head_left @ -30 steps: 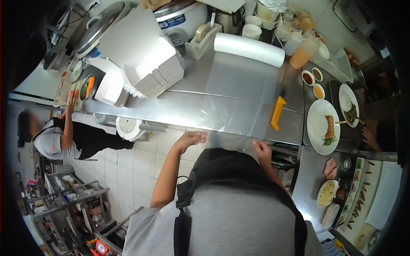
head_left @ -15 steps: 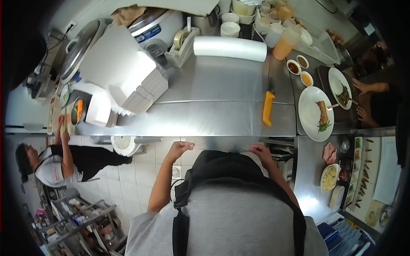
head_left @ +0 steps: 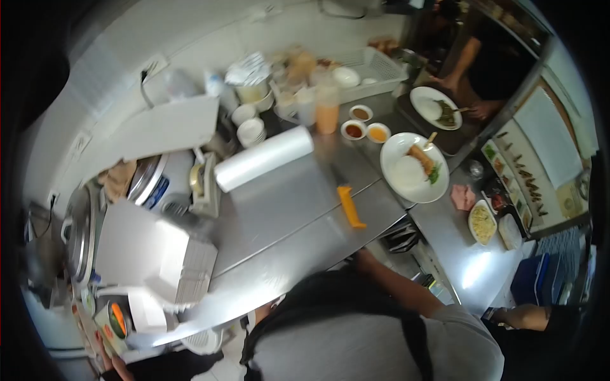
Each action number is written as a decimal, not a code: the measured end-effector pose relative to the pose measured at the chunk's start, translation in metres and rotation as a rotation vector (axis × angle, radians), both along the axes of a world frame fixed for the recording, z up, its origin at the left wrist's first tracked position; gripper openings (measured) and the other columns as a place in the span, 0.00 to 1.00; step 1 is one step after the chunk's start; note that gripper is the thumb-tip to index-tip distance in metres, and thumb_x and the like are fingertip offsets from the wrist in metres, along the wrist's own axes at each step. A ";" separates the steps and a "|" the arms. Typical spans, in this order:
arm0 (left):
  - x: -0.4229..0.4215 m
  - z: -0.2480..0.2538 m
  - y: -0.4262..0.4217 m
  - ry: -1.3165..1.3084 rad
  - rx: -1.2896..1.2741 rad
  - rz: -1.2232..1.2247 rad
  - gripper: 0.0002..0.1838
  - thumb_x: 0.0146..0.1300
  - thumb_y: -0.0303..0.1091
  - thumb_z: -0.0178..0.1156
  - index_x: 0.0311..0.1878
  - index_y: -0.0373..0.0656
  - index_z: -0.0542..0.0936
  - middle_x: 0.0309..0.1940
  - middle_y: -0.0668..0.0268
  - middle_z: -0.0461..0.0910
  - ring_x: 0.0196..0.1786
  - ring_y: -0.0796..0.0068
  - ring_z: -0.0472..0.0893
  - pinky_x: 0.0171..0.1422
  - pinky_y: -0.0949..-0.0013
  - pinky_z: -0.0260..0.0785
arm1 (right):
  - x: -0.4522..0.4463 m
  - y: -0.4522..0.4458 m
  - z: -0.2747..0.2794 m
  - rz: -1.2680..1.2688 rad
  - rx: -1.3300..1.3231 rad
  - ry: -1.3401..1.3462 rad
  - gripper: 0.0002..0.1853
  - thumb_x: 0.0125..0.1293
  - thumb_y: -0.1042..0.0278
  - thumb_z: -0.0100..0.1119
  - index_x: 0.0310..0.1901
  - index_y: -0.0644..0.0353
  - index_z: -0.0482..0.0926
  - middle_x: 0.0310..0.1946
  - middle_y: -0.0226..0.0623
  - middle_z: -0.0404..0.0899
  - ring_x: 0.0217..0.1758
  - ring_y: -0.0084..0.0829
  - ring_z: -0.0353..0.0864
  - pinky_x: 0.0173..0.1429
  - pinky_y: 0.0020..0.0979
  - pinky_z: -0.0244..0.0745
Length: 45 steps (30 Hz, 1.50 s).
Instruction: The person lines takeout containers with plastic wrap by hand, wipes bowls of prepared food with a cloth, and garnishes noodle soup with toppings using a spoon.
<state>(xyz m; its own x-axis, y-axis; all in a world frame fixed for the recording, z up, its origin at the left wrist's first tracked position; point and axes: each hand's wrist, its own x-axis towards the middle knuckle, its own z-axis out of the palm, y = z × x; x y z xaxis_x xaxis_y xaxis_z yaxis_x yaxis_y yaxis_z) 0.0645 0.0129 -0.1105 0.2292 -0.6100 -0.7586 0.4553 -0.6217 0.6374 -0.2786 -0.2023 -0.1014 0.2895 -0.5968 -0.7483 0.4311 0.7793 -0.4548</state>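
Observation:
A roll of clear plastic film (head_left: 267, 159) lies on the steel counter (head_left: 254, 273), and a sheet of film from it spreads towards me. My right hand (head_left: 362, 259) is at the counter's front edge, below the knife with the orange handle (head_left: 349, 206); its fingers are dark and blurred. Of my left hand (head_left: 264, 311) only a small part shows at the counter edge, beside my dark apron. Whether either hand still grips the film cannot be seen.
Stacked white takeaway boxes (head_left: 190, 270) stand at left, beside a tape dispenser (head_left: 204, 184). To the right are sauce bowls (head_left: 353, 130) and a white plate of food (head_left: 406, 184). Co-workers' hands show beside another plate (head_left: 424, 101) and at lower left.
The view has swung and tilted, so the counter now slants. Both hands, earlier pinching the film's near edge in plain sight, are now mostly hidden at the counter edge.

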 end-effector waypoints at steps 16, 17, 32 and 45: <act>0.037 0.186 -0.226 -1.324 0.112 -0.433 0.22 0.58 0.57 0.60 0.31 0.47 0.86 0.29 0.59 0.85 0.35 0.57 0.84 0.43 0.60 0.75 | 0.034 -0.173 0.173 0.843 -1.195 1.397 0.45 0.56 0.47 0.66 0.70 0.59 0.57 0.44 0.48 0.81 0.47 0.47 0.81 0.51 0.40 0.75; 0.040 0.182 -0.238 -1.347 0.124 -0.420 0.20 0.55 0.56 0.63 0.32 0.47 0.87 0.30 0.59 0.85 0.36 0.57 0.84 0.43 0.60 0.75 | 0.037 -0.181 0.167 0.852 -1.143 1.402 0.46 0.55 0.48 0.66 0.70 0.60 0.56 0.46 0.50 0.80 0.48 0.47 0.81 0.52 0.41 0.75; 0.037 0.161 -0.254 -1.241 0.090 -0.024 0.25 0.49 0.51 0.71 0.47 0.47 0.83 0.41 0.63 0.82 0.45 0.64 0.82 0.47 0.63 0.74 | -0.030 -0.146 0.261 0.501 -0.785 1.176 0.16 0.66 0.64 0.54 0.50 0.65 0.75 0.23 0.44 0.76 0.26 0.37 0.78 0.38 0.38 0.73; -0.005 0.118 -0.263 -1.724 -0.268 -0.516 0.41 0.65 0.61 0.48 0.74 0.45 0.54 0.75 0.55 0.51 0.76 0.55 0.51 0.76 0.49 0.43 | 0.120 -0.283 0.219 1.213 -2.088 0.941 0.13 0.66 0.63 0.55 0.51 0.52 0.77 0.35 0.40 0.81 0.37 0.44 0.81 0.39 0.41 0.76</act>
<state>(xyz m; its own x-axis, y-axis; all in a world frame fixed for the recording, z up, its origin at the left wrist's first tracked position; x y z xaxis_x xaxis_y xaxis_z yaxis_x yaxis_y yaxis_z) 0.0600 -0.2502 0.0080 0.3333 -0.9179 0.2155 -0.9309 -0.2842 0.2294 -0.1583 -0.4851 0.1181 0.9516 -0.2736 0.1403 -0.2306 -0.9369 -0.2627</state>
